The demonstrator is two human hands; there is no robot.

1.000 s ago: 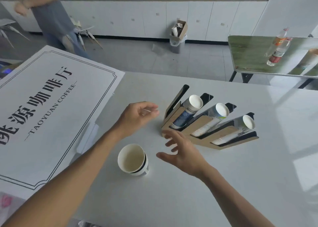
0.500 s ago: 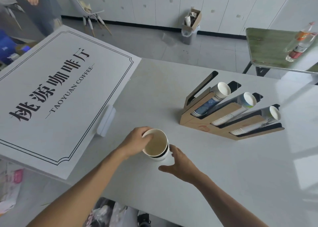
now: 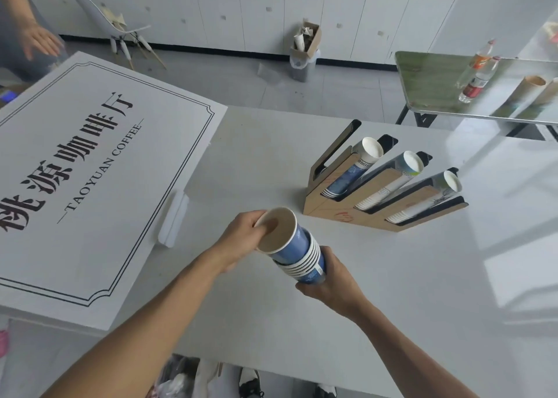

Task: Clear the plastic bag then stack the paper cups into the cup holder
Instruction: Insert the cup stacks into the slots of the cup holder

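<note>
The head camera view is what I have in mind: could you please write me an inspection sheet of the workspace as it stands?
Surface: glossy white table, bare around the hands.
Job's things: nested stack of blue-and-white paper cups, held tilted above the table; angled cardboard cup holder with three slots filled and the leftmost slot empty. No plastic bag on the table.
Clutter: large white sign board with black lettering overlapping the table's left side.
Grippers: left hand grips the top cup's rim, fingers inside; right hand wraps the stack's base.
Cables: nothing seen.
Surroundings: white cabinets, grey bin holding a cardboard box, white chair, green side table with plastic bottles, another person's hand.
</note>
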